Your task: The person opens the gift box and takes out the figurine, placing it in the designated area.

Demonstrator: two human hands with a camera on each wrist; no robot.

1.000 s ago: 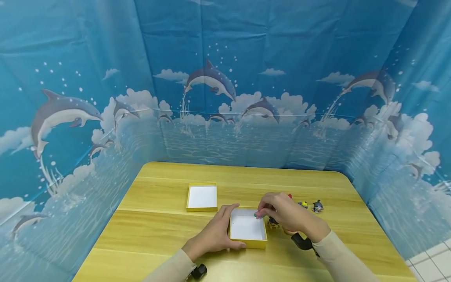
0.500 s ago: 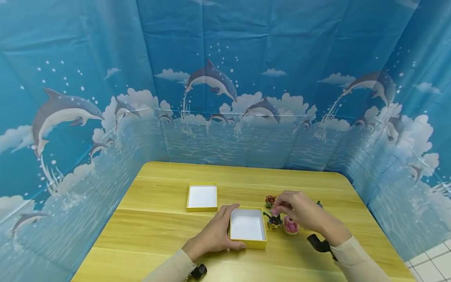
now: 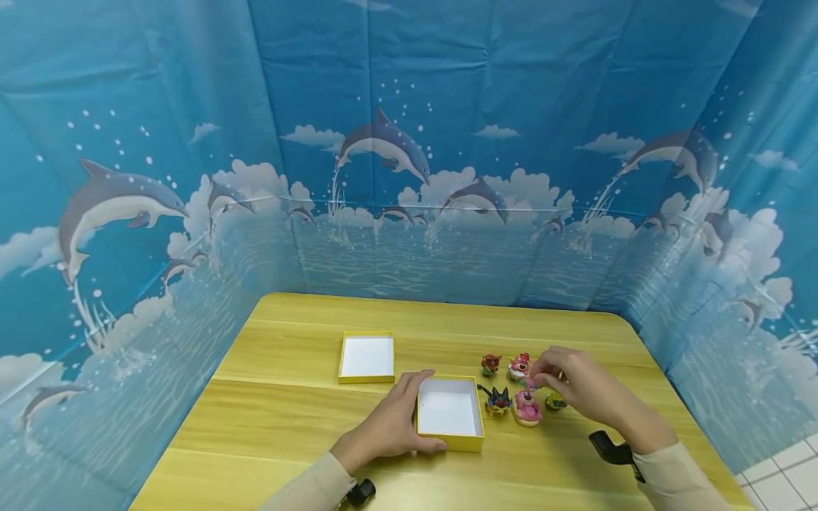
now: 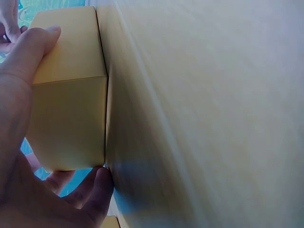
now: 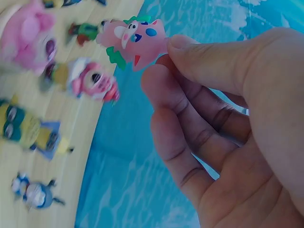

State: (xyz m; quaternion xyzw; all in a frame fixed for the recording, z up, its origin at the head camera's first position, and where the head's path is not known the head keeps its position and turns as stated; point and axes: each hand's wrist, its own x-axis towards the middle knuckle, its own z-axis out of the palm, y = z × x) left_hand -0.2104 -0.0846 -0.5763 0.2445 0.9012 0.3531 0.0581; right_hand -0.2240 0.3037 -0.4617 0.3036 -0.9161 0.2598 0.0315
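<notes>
My left hand [image 3: 390, 422] grips an open yellow box [image 3: 465, 443] with a white inside, thumb on its near wall and fingers round its left and far sides. In the right wrist view my right hand [image 5: 209, 99] pinches a small pink cat-like figurine [image 5: 145, 43] between thumb and fingertips; it has blue eyes and green leaf-like parts. That hand is above the toy figures, to the right of the box. Beneath and beside it stand a pink bear figure [image 3: 527, 409] and a red-hatted pink bear [image 3: 520, 367]. Its fingers partly hide the held figurine in the head view.
A shallow yellow lid [image 3: 366, 379] with a white inside lies behind and left of the box. Near the box are a black pointy-eared figure [image 3: 498, 402] and a red-brown figure [image 3: 490, 365]. A yellow figure [image 5: 21, 124] and a blue-grey one [image 5: 35, 192] stand farther right.
My right hand has moved right, carrying the pink cat-like figurine from the box's right edge to above the other figures, uncovering several of them. The left hand and box stay put.
</notes>
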